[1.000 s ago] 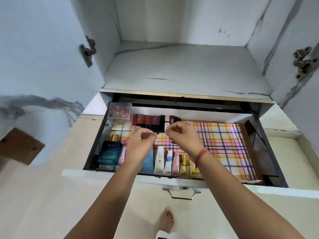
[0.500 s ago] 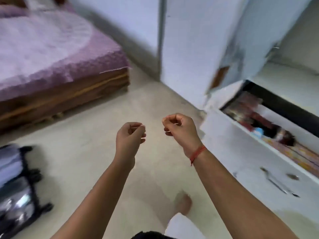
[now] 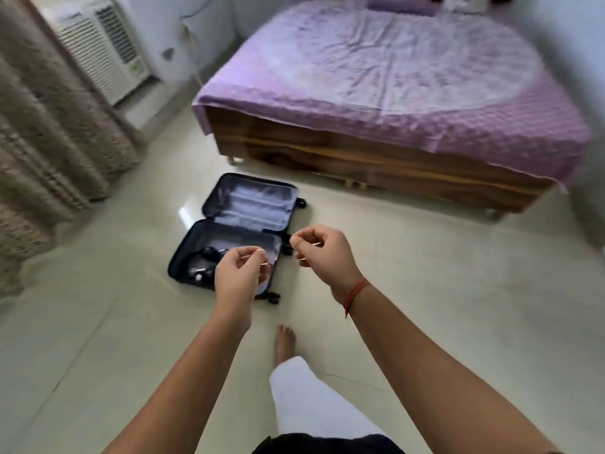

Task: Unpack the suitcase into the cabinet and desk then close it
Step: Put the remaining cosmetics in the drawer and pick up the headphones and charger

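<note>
navy suitcase (image 3: 229, 221): lies open and flat on the floor, both halves facing up, near the foot corner of the bed and well apart from the curtain
far half: pale grey lining with ridges showing
near half: dark rounded items (image 3: 204, 260) sit in its left part; too blurred to tell what they are
left hand (image 3: 240, 273): raised in the air in front of the body, fingers curled in, thumb tip against the forefinger; nothing can be seen between them; in view it overlaps the right part of the near half
right hand (image 3: 327, 257): raised level with the left and apart from it, fingers curled, thumb meeting the forefinger, nothing visible in the pinch; in view it sits just past the suitcase's right edge
red thread (image 3: 355, 293): tied round the right wrist
floor (image 3: 425, 273): pale glossy tiles
bare foot (image 3: 285, 342): on the tiles below the hands, a white trouser leg (image 3: 311, 398) above it
bed (image 3: 376, 77): purple cover over a wooden frame (image 3: 360, 162), beyond the suitcase
curtain (image 3: 49, 142): beige, hanging at the left
air conditioner (image 3: 101, 44): white window unit, top left beside the curtain
</note>
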